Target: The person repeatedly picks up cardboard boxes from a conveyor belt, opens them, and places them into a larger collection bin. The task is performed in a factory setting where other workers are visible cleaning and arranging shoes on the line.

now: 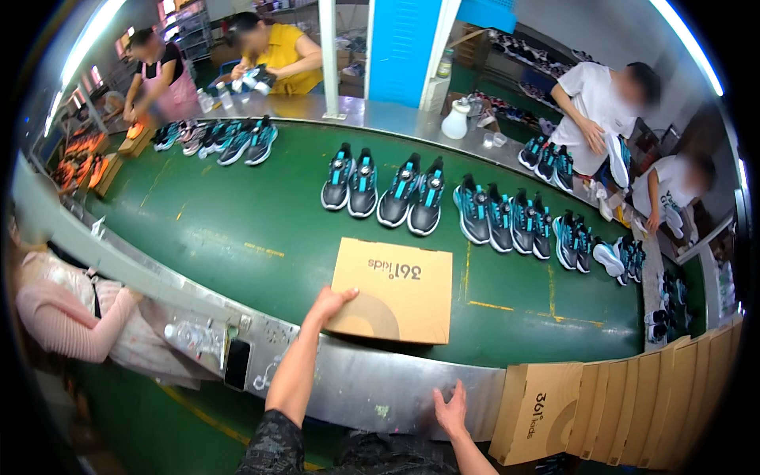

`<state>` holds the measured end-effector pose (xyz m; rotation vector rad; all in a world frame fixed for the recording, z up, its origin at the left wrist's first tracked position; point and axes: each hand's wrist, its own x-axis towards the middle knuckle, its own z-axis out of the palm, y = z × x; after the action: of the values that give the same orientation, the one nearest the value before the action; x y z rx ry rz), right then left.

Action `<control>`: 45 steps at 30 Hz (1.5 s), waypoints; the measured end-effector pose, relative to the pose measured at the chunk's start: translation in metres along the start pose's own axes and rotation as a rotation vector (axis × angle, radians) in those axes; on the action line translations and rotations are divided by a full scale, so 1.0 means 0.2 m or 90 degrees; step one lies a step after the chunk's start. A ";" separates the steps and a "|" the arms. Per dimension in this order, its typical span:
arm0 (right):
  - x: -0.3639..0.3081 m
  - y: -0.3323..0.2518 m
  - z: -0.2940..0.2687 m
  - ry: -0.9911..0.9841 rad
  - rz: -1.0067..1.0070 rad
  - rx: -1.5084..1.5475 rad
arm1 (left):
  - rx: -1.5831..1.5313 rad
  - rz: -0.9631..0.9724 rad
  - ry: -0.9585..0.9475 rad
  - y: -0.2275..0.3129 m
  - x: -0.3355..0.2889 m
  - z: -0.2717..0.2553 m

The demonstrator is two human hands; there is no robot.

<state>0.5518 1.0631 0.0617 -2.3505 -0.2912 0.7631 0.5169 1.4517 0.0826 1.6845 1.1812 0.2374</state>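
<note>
A closed tan cardboard shoebox (404,289) lies at the near side of the green conveyor belt (293,206). My left hand (332,305) grips its left edge, thumb on the lid and the other fingers hidden at the side. My right hand (452,408) is over the steel ledge (356,380), fingers apart and holding nothing. It is apart from the box, near a row of upright shoeboxes (538,412) at the right. Beyond the box, a black sneaker (400,194) with turquoise trim stands among several like it along the belt.
A phone (237,364) and clear plastic bottles (194,336) lie on the left ledge, beside a person in pink (79,317). Across the belt several people handle shoes. A white spray bottle (455,120) stands on the far ledge. Orange shoes (95,170) are at the far left.
</note>
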 end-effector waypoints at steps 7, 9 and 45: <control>0.45 -0.41 0.12 0.031 0.207 0.654 | -0.127 -0.011 -0.241 0.01 -0.30 0.36; 0.60 -0.35 0.10 0.204 0.077 0.583 | 0.003 0.061 -0.284 0.14 -0.26 0.31; -0.69 -0.31 -0.82 0.557 -0.122 0.608 | -0.538 0.015 -0.562 0.80 -1.23 0.32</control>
<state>0.5369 0.9732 0.2656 -1.4913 0.2028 -0.2492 0.5285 1.2179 0.2722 0.8641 0.2981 -0.0185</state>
